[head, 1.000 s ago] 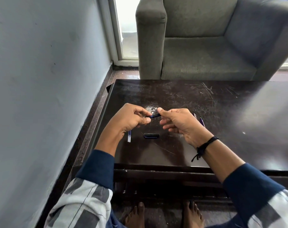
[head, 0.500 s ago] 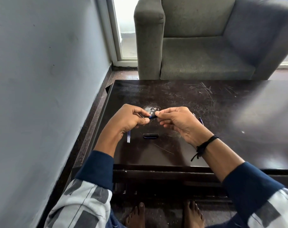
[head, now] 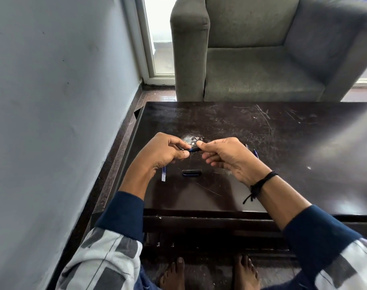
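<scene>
Left hand (head: 163,152) and right hand (head: 226,155) each pinch one end of a blue pen (head: 194,149), held level above the table (head: 283,147); a cap (head: 191,172) and refill (head: 163,174) lie beneath

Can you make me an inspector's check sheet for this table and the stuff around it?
Surface: dark table, scratched and scuffed.
Job's things: thin dark blue pen part, held above the table between both hands.
Clutter: dark cap-like piece and clear refill tube on the table; blue pen end behind the right hand.
Grippers: left hand pinches one end of the pen part; right hand pinches the other.
Cables: nothing seen.
Surroundings: grey armchair beyond the table, pale wall on the left.
</scene>
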Motion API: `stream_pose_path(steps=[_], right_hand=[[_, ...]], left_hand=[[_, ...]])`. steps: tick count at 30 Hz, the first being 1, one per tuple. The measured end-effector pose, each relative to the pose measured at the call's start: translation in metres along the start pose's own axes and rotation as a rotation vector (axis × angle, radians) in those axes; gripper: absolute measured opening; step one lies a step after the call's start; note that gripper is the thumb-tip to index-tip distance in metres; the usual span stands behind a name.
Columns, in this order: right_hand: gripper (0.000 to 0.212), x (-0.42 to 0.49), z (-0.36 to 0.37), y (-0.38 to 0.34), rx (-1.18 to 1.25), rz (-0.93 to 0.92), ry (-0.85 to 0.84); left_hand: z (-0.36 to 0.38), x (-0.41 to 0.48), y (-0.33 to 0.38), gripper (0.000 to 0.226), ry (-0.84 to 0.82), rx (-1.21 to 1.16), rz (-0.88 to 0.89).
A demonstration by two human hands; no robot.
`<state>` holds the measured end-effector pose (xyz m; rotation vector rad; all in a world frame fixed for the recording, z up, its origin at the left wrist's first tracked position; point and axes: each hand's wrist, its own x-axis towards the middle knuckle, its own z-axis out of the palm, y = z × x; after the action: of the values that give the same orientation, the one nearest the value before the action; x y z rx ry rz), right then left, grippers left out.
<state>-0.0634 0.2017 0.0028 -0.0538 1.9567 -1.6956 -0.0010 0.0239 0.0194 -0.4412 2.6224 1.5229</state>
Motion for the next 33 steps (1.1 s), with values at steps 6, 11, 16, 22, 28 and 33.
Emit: stream_pose_path(steps=[6, 11, 16, 22, 28, 33], right_hand=[[0.02, 0.0012, -0.0012, 0.0007, 0.011, -0.021, -0.007], [0.033, 0.0002, -0.001, 0.0007, -0.056, -0.021, 0.003], [0.025, 0.0023, -0.0045, 0.0002, -0.005, -0.048, -0.017], [0.03, 0.0039, -0.0042, 0.0033, -0.047, -0.06, -0.003], [0.023, 0.0059, -0.0051, 0.0017, -0.035, -0.079, -0.035], [0.034, 0.0073, -0.0044, 0.0045, -0.099, -0.092, -0.018]], left_hand=[[0.0004, 0.0001, 0.0008, 0.016, -0.001, 0.024, -0.001], [0.0005, 0.0006, -0.0002, 0.016, 0.0, 0.021, 0.003], [0.0004, 0.0014, -0.0006, 0.016, 0.003, 0.033, 0.01], [0.0001, 0.0007, -0.0008, 0.016, -0.003, 0.054, 0.012], [-0.0005, -0.0005, -0.0001, 0.016, -0.007, 0.057, 0.008], [-0.0002, -0.0004, 0.001, 0.017, -0.012, 0.041, 0.014]])
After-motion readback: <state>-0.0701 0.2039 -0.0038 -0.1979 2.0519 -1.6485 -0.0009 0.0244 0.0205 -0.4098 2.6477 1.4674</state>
